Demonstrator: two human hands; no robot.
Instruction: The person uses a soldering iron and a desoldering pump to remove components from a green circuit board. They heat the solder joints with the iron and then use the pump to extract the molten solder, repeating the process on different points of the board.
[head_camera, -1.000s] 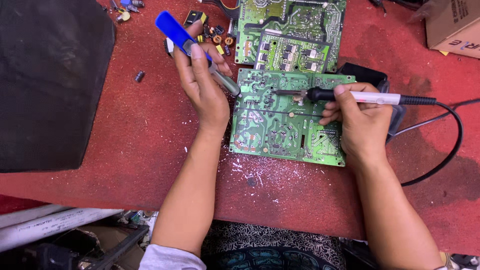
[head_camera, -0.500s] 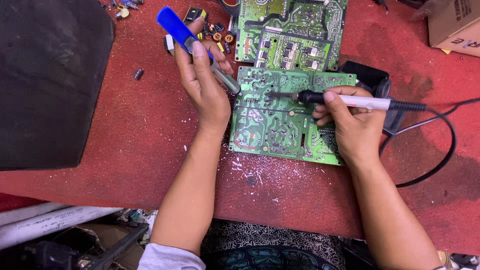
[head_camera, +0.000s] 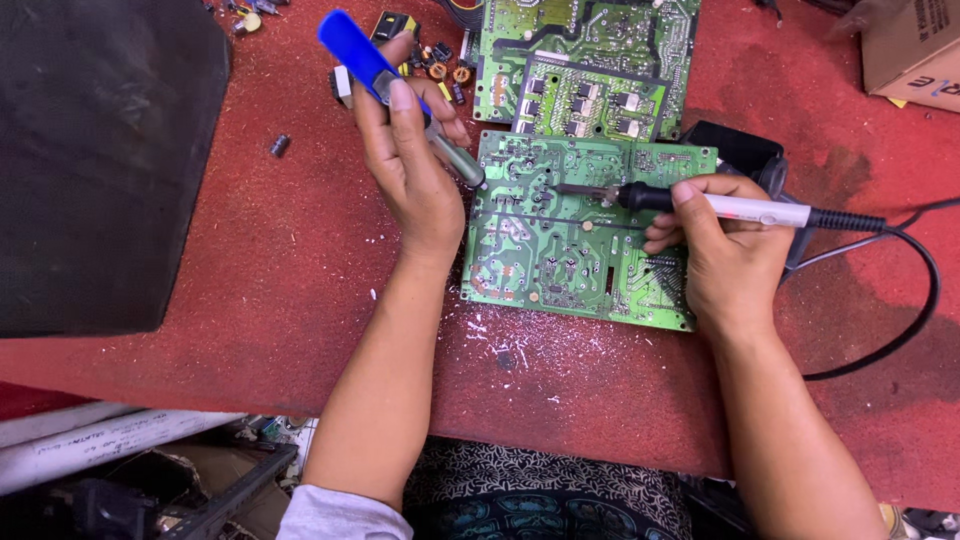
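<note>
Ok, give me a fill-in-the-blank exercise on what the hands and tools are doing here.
1. The right hand holds a soldering iron whose tip rests on the ____ circuit board.
2. The left hand grips a solder sucker with a ____ top.
3. The boards lie on a ____ table.

Missing words: green; blue; red

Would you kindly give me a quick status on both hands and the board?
Left hand grips blue-handled desoldering pump. Right hand holds white soldering iron, tip on green circuit board. Nothing blocking.
</note>
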